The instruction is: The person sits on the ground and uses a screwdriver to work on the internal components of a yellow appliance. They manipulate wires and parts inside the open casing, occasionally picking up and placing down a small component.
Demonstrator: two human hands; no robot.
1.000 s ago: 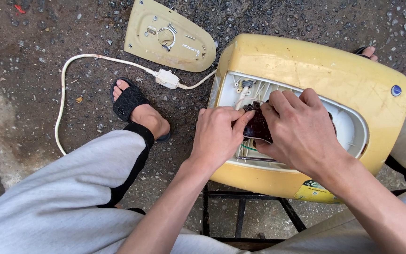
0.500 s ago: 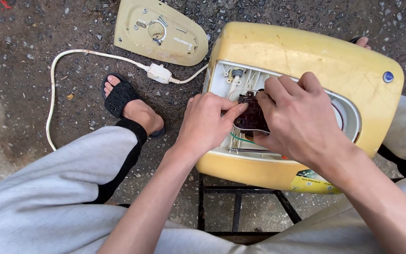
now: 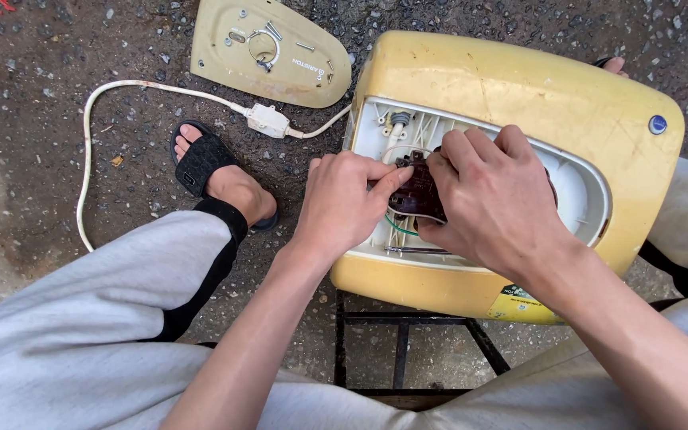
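The right hand (image 3: 491, 195) hides most of the dark part (image 3: 414, 193); its shape cannot be told. The stand (image 3: 404, 342) at six o'clock is largely hidden beneath the casing (image 3: 511, 87). The bottom edge cuts both forearms.

left hand (image 3: 342, 203): fingers pinch a dark brown part (image 3: 417, 193) inside the open yellow housing (image 3: 519, 95) | right hand (image 3: 491, 199): covers that part from the right, grip probably closed on it | housing: rests on a black metal frame (image 3: 408, 334) | ground: detached cover plate (image 3: 268, 49), white cord (image 3: 121, 91), sandalled foot (image 3: 220, 175)
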